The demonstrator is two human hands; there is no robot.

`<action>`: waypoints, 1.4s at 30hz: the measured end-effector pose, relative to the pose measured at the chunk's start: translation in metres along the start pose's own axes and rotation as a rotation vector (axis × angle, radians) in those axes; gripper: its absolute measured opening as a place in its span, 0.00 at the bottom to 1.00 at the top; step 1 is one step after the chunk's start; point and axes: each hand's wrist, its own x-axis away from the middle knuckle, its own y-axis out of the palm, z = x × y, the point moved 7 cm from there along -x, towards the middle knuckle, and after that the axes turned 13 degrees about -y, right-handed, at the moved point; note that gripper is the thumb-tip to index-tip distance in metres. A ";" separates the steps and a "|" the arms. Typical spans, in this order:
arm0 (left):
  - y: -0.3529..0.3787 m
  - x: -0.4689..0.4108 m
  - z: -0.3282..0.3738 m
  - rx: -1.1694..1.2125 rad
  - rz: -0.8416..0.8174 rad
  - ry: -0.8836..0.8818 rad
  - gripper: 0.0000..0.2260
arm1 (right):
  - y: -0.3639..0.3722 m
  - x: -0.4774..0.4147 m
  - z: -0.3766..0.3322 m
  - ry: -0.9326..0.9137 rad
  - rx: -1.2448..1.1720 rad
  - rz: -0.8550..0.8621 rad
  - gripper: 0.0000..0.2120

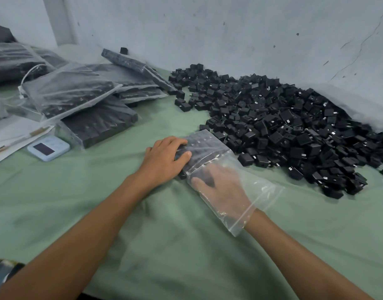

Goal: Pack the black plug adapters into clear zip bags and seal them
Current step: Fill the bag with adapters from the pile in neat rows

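- Push adapters point(199, 144) tight toward the 11 o'clock end of the zip bag point(257, 191); keep rows flat and leave the mouth at 5 o'clock free for sealing.
- Left hand point(164, 156): in from 7 o'clock, fingers curled over the packed end, gripping it through the plastic.
- Right hand point(218, 185): inside the bag to the wrist, fingers fairly straight, pressing adapters, apparently gripping nothing.
- Loose pile point(283, 126) at 2 o'clock.

A desk point(143, 213) covered with wrinkled pale green cloth point(56, 202) meets a pale grey wall point(229, 29), scuffed, marked and cracked at right, under soft, even light.
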 end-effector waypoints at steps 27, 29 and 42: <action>0.011 0.005 -0.005 -0.080 -0.074 -0.036 0.29 | 0.013 0.007 0.016 -0.148 0.193 -0.164 0.18; 0.010 0.006 -0.003 -0.083 -0.050 -0.039 0.29 | 0.005 0.002 0.019 -0.177 0.259 -0.220 0.19; 0.010 0.007 0.000 -0.096 -0.094 -0.050 0.26 | 0.008 0.009 0.008 -0.283 0.311 -0.280 0.17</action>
